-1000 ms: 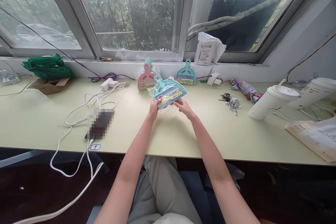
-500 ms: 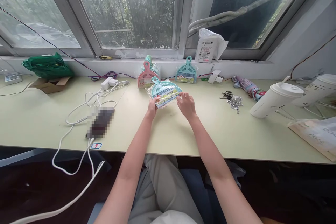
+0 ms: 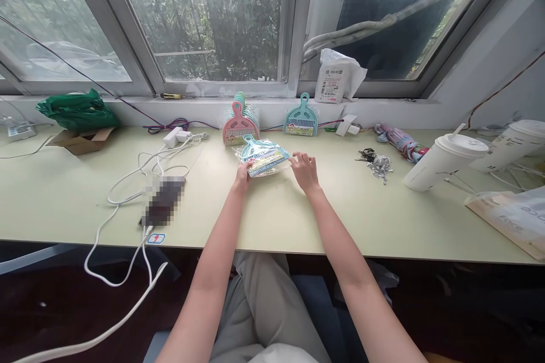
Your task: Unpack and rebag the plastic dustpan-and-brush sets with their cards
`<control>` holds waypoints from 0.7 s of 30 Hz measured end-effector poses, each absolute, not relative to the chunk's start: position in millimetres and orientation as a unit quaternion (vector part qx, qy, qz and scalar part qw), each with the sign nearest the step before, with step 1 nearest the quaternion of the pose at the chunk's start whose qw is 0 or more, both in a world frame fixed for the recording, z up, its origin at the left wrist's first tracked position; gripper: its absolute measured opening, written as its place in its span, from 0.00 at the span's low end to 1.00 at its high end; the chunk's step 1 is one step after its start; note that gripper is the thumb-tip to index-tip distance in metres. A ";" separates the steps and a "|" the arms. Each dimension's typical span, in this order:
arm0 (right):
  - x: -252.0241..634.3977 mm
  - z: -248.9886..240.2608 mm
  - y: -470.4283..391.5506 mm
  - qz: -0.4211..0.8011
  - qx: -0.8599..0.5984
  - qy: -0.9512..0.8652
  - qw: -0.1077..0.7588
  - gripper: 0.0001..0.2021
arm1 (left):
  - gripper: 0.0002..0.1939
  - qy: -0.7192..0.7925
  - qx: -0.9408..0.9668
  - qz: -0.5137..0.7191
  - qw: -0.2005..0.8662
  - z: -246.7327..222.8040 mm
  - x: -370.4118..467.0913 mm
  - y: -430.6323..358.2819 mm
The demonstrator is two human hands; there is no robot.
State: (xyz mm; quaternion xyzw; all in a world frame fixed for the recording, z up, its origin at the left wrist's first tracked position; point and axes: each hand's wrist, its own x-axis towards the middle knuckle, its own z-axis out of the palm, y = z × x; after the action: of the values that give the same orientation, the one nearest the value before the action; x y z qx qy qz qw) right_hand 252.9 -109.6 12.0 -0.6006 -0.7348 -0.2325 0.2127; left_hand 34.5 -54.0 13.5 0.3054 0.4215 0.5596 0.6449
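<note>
A wrapped blue dustpan set (image 3: 264,159), in clear plastic with a printed label, is tilted low over the table. My left hand (image 3: 243,173) grips its lower left corner. At its right edge, the closed fingers of my right hand (image 3: 304,171) pinch the plastic wrapping. Behind it on the left, a row of similar sets stands against the wall, with a pink dustpan (image 3: 240,123) in front. Another blue-green dustpan set (image 3: 301,118) leans on the wall to the right.
On the left are a phone (image 3: 164,201), white cables (image 3: 114,198), an open cardboard box (image 3: 80,140) and a green bag (image 3: 76,109). Keys (image 3: 377,163), a folded umbrella (image 3: 400,142), a white cup (image 3: 443,161) and a paper package (image 3: 506,218) lie or stand on the right.
The held dustpan set has shifted slightly left and down and lies flatter. My right hand has moved a little off its body, onto the wrapping's edge.
</note>
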 end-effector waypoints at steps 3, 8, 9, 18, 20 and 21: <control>257.9 9.8 -108.2 -0.233 -0.592 -0.729 0.255 0.14 | 0.14 0.424 0.305 0.551 0.651 14.0 33.2 -54.5; 256.6 11.6 -108.2 -0.195 -0.565 -0.738 0.314 0.13 | 0.14 0.404 0.338 0.522 0.670 16.3 30.8 -58.7; 255.7 12.3 -108.9 -0.192 -0.557 -0.744 0.315 0.17 | 0.15 0.402 0.342 0.518 0.673 16.5 30.2 -59.6; 242.1 13.7 -116.3 -0.185 -0.511 -0.790 0.284 0.23 | 0.15 0.397 0.359 0.499 0.681 19.9 26.4 -63.8; 241.2 13.7 -115.7 -0.187 -0.511 -0.790 0.282 0.22 | 0.15 0.395 0.357 0.500 0.683 20.5 26.3 -63.4; 241.2 13.6 -115.1 -0.187 -0.512 -0.790 0.282 0.20 | 0.15 0.394 0.356 0.501 0.683 20.6 26.3 -63.1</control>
State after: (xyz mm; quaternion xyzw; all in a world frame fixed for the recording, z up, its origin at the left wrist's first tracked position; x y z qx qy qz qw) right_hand 241.2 -115.1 13.6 -0.5119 -0.7896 -0.1872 0.2818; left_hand 26.3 -63.1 20.6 0.3561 0.3943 0.5010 0.6832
